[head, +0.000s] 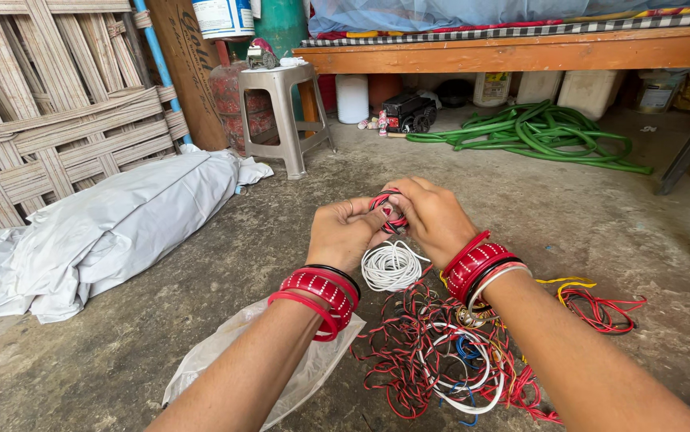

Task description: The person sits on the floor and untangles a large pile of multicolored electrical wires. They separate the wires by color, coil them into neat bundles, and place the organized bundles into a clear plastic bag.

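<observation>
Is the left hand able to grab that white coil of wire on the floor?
Probably yes. The white coil lies bare just beside the left hand, nothing covering it, though both hands now hold a small red-and-black coil.

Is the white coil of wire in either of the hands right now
No, the white coil of wire lies on the floor below the left hand and right hand, which together hold a small red and black wire coil.

Both forearms are bare, without sleeves. The left wrist wears red bangles [318, 298] with a thin black one. The right wrist wears red and white bangles [481, 268].
</observation>
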